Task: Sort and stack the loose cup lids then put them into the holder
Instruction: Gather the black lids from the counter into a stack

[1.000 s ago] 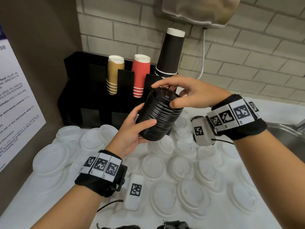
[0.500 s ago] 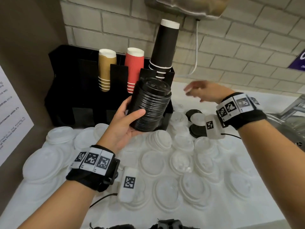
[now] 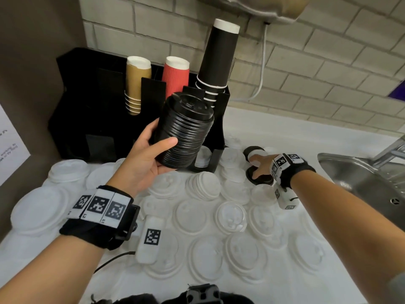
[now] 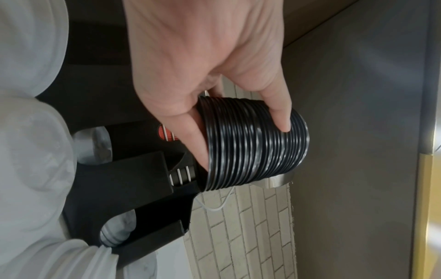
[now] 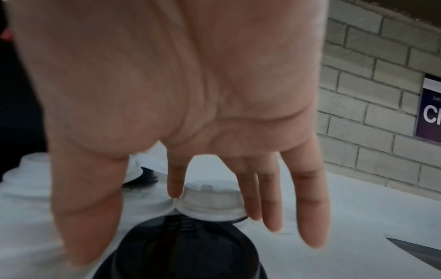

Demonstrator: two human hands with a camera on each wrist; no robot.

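The left hand [image 3: 140, 163] wraps a tall stack of black plastic cup lids [image 3: 185, 130], tilted before the black cup holder [image 3: 215, 137], likely awaiting more. The right hand [image 3: 262, 166], fingers spread, reaches over a loose black lid [image 3: 259, 179] on the white desk [image 3: 285, 132].

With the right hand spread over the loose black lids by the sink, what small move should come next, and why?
Probably close the right hand on the nearer loose black plastic lid and lift it: its fingers are spread above that lid, while the left hand holds the tall stack of black lids, ready for another.
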